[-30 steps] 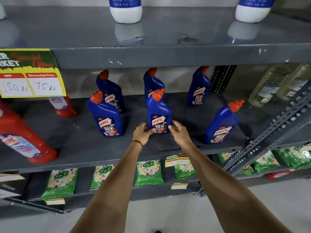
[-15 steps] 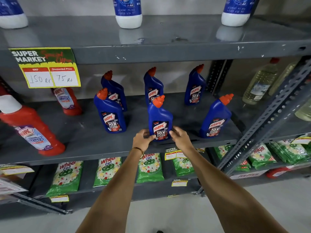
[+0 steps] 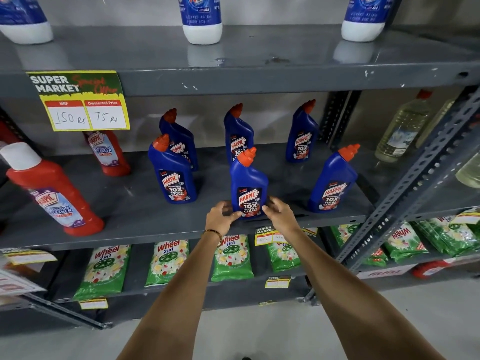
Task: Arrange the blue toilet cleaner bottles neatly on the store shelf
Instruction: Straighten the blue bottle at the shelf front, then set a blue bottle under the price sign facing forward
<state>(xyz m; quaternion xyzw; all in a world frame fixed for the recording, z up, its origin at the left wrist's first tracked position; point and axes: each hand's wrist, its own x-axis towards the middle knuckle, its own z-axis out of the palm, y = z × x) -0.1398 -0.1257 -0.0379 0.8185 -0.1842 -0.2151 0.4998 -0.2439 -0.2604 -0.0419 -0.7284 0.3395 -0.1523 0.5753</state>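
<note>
Six blue toilet cleaner bottles with orange caps stand on the middle grey shelf (image 3: 135,211). In the back row are a left bottle (image 3: 181,137), a centre bottle (image 3: 237,133) and a right bottle (image 3: 302,135). The front row has a left bottle (image 3: 173,178), a middle bottle (image 3: 249,187) and a right bottle (image 3: 333,181) that leans to the right. My left hand (image 3: 222,216) and my right hand (image 3: 280,212) press their fingertips on either side of the middle bottle's base, near the shelf's front edge.
Red bathroom cleaner bottles (image 3: 52,190) stand at the shelf's left. White-based blue bottles (image 3: 202,22) sit on the top shelf, above a yellow price sign (image 3: 83,102). Green detergent packs (image 3: 104,271) lie on the shelf below. A slanted metal brace (image 3: 415,178) and clear oil bottles (image 3: 402,128) are at right.
The middle front bottle has slid toward the shelf's front edge between my hands, now standing ahead of its left neighbour. My view has tilted up, showing more of the top shelf.
</note>
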